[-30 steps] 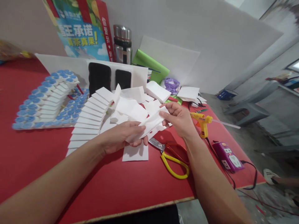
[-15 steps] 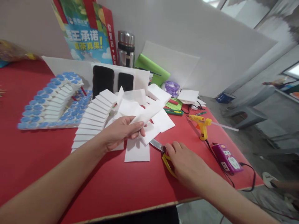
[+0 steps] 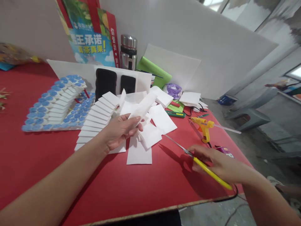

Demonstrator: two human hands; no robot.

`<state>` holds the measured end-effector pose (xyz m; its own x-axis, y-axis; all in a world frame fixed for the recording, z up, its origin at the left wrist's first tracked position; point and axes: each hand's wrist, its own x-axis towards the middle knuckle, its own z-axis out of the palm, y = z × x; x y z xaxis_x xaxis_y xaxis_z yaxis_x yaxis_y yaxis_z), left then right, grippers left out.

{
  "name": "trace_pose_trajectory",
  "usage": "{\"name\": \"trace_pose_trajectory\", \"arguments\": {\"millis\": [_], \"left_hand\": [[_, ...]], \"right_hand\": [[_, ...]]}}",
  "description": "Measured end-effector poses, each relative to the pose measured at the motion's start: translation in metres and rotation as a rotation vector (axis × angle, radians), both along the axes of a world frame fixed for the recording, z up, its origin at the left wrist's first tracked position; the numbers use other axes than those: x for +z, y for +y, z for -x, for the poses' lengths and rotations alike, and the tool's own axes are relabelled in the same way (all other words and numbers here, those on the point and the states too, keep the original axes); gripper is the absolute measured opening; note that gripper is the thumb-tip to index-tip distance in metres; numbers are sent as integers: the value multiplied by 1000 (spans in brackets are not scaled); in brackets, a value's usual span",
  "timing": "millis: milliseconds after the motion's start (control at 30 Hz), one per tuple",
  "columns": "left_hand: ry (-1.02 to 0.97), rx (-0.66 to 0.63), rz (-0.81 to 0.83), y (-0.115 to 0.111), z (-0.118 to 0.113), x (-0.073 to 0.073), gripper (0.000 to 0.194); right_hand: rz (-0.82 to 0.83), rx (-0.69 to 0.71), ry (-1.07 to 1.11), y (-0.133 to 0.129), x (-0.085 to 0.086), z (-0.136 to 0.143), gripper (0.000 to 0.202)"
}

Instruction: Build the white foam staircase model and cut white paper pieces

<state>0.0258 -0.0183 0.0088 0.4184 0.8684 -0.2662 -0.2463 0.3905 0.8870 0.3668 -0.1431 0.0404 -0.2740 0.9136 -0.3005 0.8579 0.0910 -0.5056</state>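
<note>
My left hand (image 3: pixel 123 130) pinches a folded strip of white paper (image 3: pixel 144 106) over a pile of white sheets. In my right hand (image 3: pixel 211 161) are yellow-handled scissors (image 3: pixel 209 172), raised above the red table, with the blades pointing left toward the papers. Below the strip lie loose white pieces (image 3: pixel 150 135). A fanned row of white stepped pieces (image 3: pixel 94 119) is just left of my left hand.
A model with blue-and-white rolls (image 3: pixel 42 110) stands at the left of the red table (image 3: pixel 131 191). Two phones (image 3: pixel 128 84) lean at the back near a steel flask (image 3: pixel 129 51). A yellow glue gun (image 3: pixel 203 127) and a purple box (image 3: pixel 224 151) are on the right.
My right hand has lifted the scissors and moved them right, away from the papers. The paper strip in my left hand has tilted more upright and shifted slightly left.
</note>
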Motion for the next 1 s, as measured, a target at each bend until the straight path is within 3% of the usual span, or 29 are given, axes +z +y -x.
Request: {"name": "trace_pose_trajectory", "arguments": {"millis": [100, 233, 433, 667, 1000], "left_hand": [[-31, 3, -10, 0, -1, 0, 18], [-57, 37, -26, 0, -3, -2, 17], [-53, 58, -57, 1, -2, -3, 18], [-8, 42, -51, -2, -4, 0, 18], [64, -25, -66, -6, -9, -2, 24]], "right_hand": [[150, -52, 200, 15, 3, 8, 38], [88, 24, 360, 43, 2, 37, 47], [56, 124, 400, 73, 1, 68, 53], [102, 130, 385, 78, 6, 80, 54], [110, 77, 469, 79, -3, 90, 53]]}}
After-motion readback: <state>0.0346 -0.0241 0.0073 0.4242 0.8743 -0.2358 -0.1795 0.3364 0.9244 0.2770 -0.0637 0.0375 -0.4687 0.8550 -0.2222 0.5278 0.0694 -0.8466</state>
